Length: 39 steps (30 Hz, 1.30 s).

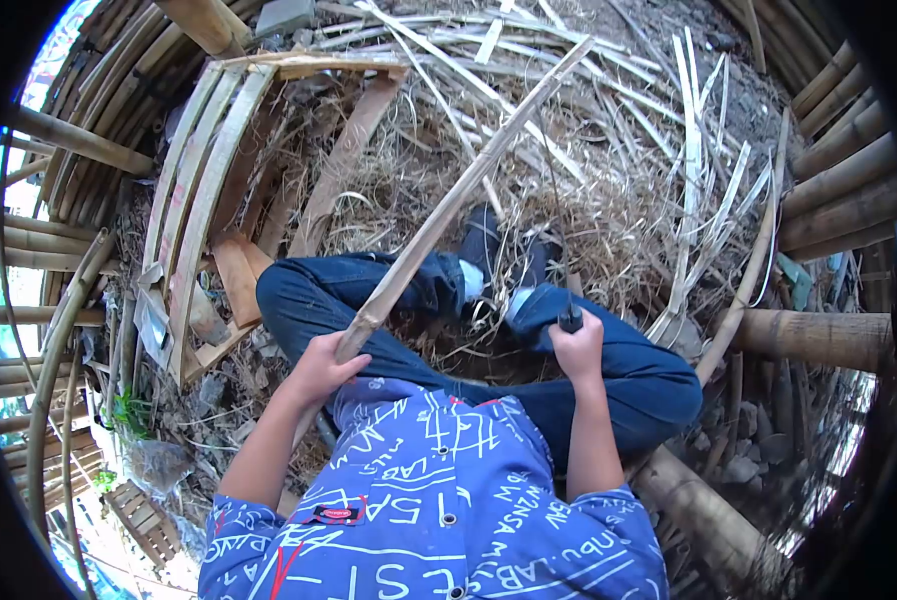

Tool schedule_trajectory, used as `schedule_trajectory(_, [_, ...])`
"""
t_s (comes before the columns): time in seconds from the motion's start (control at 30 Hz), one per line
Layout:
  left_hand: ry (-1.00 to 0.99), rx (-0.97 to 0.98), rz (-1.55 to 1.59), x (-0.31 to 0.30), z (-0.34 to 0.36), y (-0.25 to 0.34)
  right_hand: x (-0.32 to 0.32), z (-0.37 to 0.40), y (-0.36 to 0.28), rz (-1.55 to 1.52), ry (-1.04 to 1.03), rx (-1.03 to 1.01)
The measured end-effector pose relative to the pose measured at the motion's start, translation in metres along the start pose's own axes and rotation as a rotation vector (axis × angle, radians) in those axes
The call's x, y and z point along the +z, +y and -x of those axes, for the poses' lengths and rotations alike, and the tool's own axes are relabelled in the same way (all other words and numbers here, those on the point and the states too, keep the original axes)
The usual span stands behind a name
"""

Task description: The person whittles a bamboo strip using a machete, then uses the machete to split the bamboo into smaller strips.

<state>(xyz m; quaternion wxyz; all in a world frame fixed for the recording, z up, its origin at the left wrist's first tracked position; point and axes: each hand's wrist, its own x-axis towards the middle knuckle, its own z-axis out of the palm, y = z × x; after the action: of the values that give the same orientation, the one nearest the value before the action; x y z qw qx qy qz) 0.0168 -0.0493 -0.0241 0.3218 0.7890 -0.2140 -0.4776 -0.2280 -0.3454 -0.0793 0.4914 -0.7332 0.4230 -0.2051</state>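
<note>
Around the edges
Pale slatted wooden frame [204,180] at ten o'clock, thick tan bamboo pole [819,339] at three, green leafy plant [131,412] at eight.

The blue button-front shirt with white hand-drawn lettering [409,540] reads "LAB" on the chest, with "15A" below it and "EST" lower down; "LAB" recurs on the other side. Its remaining scrawl and the small red-and-black rectangular label [340,514] are unclear.
</note>
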Motion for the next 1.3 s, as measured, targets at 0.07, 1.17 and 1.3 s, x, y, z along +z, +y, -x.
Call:
schedule_trajectory(0.07, [0.046, 0.032, 0.05, -0.003, 0.003, 0.0, -0.005, 0.0, -0.008, -0.052, 0.025, 0.033])
schedule_trajectory(1.17, [-0.026, 0.214, -0.25, -0.004, 0.062, 0.046, -0.078, -0.094, -0.055, 0.891, 0.237, -0.099])
schedule_trajectory(1.3, [-0.061, 0.212, -0.243, -0.004, 0.063, 0.064, -0.065, -0.083, -0.058, 0.835, 0.217, -0.288])
